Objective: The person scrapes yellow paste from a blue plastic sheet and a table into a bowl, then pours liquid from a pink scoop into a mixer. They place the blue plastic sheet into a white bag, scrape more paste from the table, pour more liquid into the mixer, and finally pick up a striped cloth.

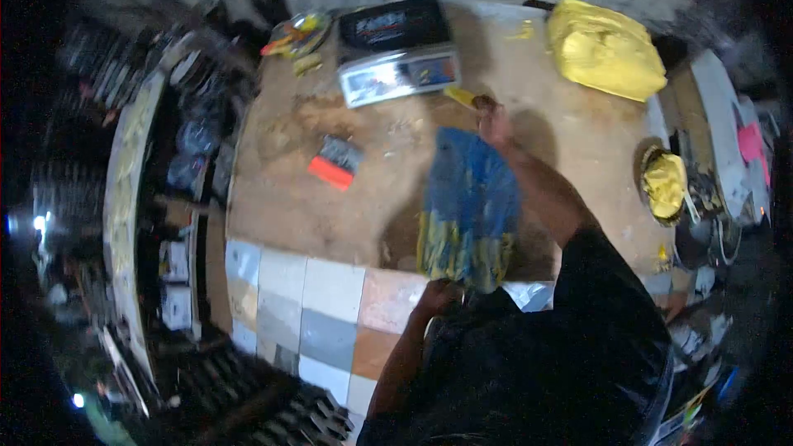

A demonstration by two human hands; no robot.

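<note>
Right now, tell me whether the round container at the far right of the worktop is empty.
Not empty: in the round container, yellow material shows.

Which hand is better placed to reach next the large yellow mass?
Probably the right hand: farther across the table, nearer the yellow mass, though apparently holding a yellow item. The left hand is at the near edge of the stained blue piece.

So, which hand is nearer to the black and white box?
Right. The right hand is close to the box, off its front right; the left hand is farther, lower in the picture.
</note>
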